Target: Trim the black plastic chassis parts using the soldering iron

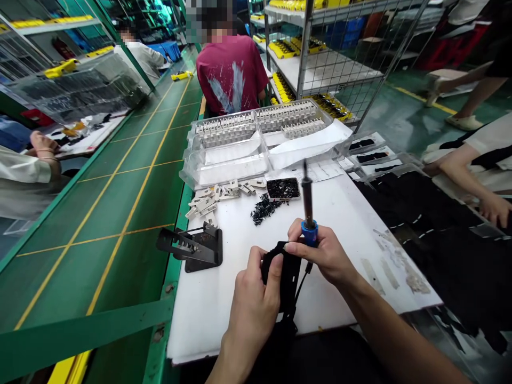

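Note:
My left hand [256, 290] is closed around a flat black plastic part [288, 280] near the table's front edge. A blue-handled soldering iron [308, 208] is held in my right hand [326, 253], its dark tip pointing up and away from me. The thumb of that hand also touches the top end of the black part. Beyond my hands lie a heap of tiny black pieces [264, 209] and a small box [283, 189] full of the same pieces. A black metal iron stand [202, 248] is to the left, with nothing in it.
Loose pale plastic pieces [205, 202] lie behind the stand. Clear trays [234, 166] with rows of pale parts stand at the back. A green conveyor belt [132, 197] runs along the left. Black parts [432, 234] fill the right side, near another person's hand [496, 208].

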Demonstrator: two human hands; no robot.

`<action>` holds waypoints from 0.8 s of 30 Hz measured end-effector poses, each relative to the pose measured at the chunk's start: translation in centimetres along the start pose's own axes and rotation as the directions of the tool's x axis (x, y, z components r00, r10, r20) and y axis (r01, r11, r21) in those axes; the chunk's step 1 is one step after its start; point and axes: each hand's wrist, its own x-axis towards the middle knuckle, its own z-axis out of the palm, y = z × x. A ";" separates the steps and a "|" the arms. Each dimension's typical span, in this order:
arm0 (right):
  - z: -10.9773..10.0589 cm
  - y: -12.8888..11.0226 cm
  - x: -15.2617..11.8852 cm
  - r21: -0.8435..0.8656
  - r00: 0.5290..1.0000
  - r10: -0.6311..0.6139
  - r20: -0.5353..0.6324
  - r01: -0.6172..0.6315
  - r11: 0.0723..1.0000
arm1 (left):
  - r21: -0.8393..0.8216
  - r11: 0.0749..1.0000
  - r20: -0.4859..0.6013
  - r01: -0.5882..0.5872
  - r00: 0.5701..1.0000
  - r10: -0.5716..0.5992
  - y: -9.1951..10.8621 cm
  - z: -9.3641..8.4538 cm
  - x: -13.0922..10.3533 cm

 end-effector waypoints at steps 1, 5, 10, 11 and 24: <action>0.0 0.2 -0.2 0.014 0.999 -0.038 -0.005 0.038 0.999 | 0.026 1.000 -0.011 -0.005 1.000 0.005 0.3 0.0 -0.2; 0.0 1.3 -0.6 0.056 0.986 -0.166 -0.029 0.167 0.984 | 0.132 0.991 -0.020 -0.020 1.000 0.023 1.0 0.2 -0.8; 0.2 2.5 -0.7 0.069 0.977 -0.212 -0.022 0.213 0.975 | 0.230 0.972 -0.042 -0.050 0.997 0.061 1.2 0.1 -1.0; 0.2 2.6 -0.6 0.064 0.977 -0.211 -0.021 0.212 0.975 | 0.244 0.968 -0.047 -0.053 0.997 0.066 1.2 0.1 -1.0; 1.7 1.6 -0.6 -0.134 0.993 -0.014 -0.119 -0.002 0.991 | 0.196 0.980 -0.041 -0.041 0.998 0.050 -0.8 -0.5 0.1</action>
